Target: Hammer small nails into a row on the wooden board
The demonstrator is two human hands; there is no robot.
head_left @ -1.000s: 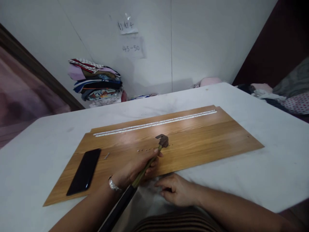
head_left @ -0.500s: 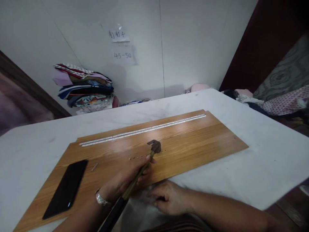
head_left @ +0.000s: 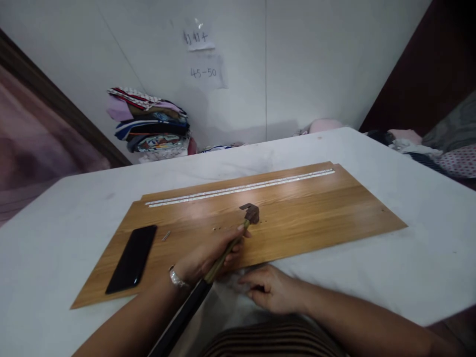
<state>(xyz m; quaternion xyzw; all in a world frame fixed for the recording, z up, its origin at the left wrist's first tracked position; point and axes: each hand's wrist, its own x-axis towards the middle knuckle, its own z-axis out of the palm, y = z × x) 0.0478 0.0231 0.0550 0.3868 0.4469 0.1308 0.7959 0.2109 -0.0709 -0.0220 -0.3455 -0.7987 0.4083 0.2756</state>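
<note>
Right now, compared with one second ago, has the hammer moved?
No, not noticeably: the hammer, in the left hand, has its head at the same spot over the wooden board; the camera view itself shifted.

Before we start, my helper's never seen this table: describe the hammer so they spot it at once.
On the white table lies a wood-grain board. Over it, the left hand holds the hammer. Unlike the flat black phone farther left, it has a brown claw head on a long handle.

Dim, greyish light is prevailing; the wooden board [head_left: 308,213] is reflecting pale glare, the wall [head_left: 308,69] is bearing soft shadows, the curtain [head_left: 40,134] is looking blurred.
</note>
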